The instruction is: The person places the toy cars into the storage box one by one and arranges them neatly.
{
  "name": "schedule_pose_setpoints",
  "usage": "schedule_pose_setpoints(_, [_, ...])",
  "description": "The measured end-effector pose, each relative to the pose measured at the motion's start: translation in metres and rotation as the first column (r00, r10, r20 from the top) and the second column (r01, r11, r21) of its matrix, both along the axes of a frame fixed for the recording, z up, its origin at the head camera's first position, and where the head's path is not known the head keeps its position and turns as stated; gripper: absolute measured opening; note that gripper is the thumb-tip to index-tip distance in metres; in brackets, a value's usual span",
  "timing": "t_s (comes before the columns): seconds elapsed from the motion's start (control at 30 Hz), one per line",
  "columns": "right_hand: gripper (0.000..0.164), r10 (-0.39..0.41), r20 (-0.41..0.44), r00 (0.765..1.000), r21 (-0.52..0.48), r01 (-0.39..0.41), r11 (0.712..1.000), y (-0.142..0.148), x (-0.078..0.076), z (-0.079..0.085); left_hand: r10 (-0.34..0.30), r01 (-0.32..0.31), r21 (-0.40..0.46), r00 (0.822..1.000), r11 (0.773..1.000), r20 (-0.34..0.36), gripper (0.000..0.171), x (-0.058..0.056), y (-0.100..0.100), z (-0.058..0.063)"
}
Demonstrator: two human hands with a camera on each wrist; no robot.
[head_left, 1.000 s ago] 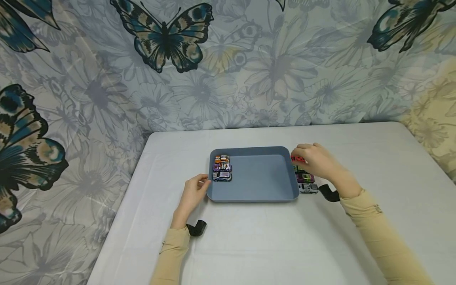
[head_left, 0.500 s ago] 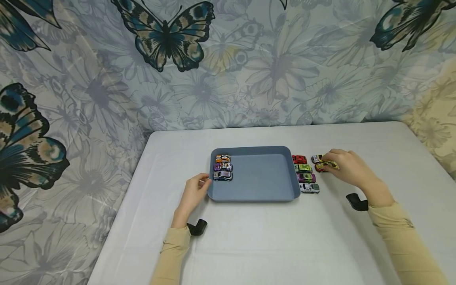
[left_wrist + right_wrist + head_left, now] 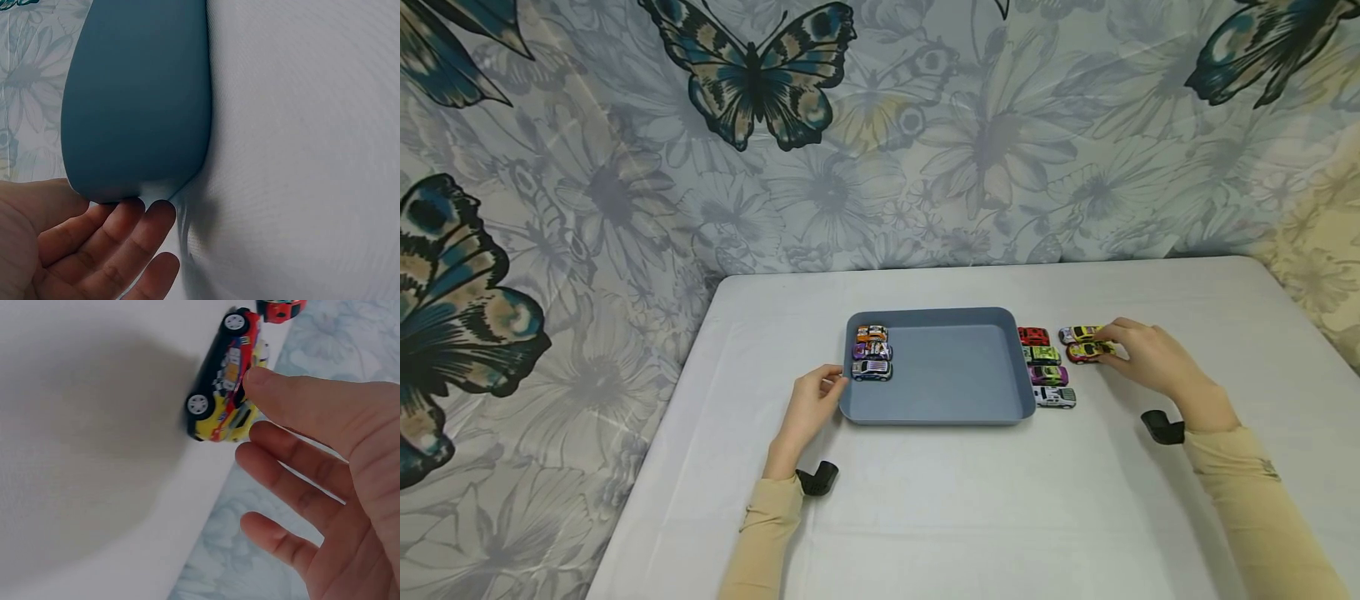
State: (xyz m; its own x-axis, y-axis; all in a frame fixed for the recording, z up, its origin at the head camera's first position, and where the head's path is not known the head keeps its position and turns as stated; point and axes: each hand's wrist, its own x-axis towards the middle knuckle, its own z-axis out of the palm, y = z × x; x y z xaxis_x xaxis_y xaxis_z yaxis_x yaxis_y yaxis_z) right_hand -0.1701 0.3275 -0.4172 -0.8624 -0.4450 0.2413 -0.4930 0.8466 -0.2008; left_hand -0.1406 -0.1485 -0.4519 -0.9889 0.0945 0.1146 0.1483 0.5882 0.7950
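Note:
A grey-blue tray [image 3: 958,408] lies on the white-covered table with three toy cars stacked in a column at its left side, the front one a silver car [image 3: 872,370]. My left hand [image 3: 811,404] holds the tray's left edge; in the left wrist view the thumb is at the rim and the fingertips [image 3: 161,212] meet the end wall. My right hand [image 3: 1153,354] is at the right ends of two toy cars on the table. Its thumb [image 3: 265,384] touches the side of the yellow-and-red car [image 3: 219,403], while its other visible fingers are spread apart.
A column of toy cars stands against the tray's right side: a red car [image 3: 1033,337], a lime-green car [image 3: 1042,356], a purple-and-green car [image 3: 1049,376] and a white car [image 3: 1056,397]. A butterfly-patterned cloth [image 3: 992,150] hangs behind the table [image 3: 940,508].
My right hand has moved right from the red car to the pair of yellow-marked cars, then drawn back slightly along them. My left hand stays at the tray's edge.

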Motion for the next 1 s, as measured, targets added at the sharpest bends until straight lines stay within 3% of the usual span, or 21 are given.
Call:
schedule_pose_setpoints(0.37, [0.027, -0.022, 0.051, 0.998, -0.012, 0.023, 1.0, 0.007, -0.004, -0.012, -0.001, 0.001, 0.004, 1.0, 1.0, -0.009, 0.022, -0.001, 0.0, -0.001])
schedule_pose_setpoints(0.67, [0.027, -0.015, 0.097, 0.995, -0.036, 0.019, 0.999, 0.006, -0.005, -0.01, 0.003, -0.003, 0.011, 1.0, 1.0, -0.012, 0.022, -0.001, 0.0, -0.001])
schedule_pose_setpoints(1.0, [0.026, 0.025, 0.047, 0.999, -0.059, -0.022, 0.998, 0.005, -0.005, -0.013, 0.003, -0.003, -0.003, 1.0, 1.0, -0.019, 0.022, -0.002, 0.0, -0.003])
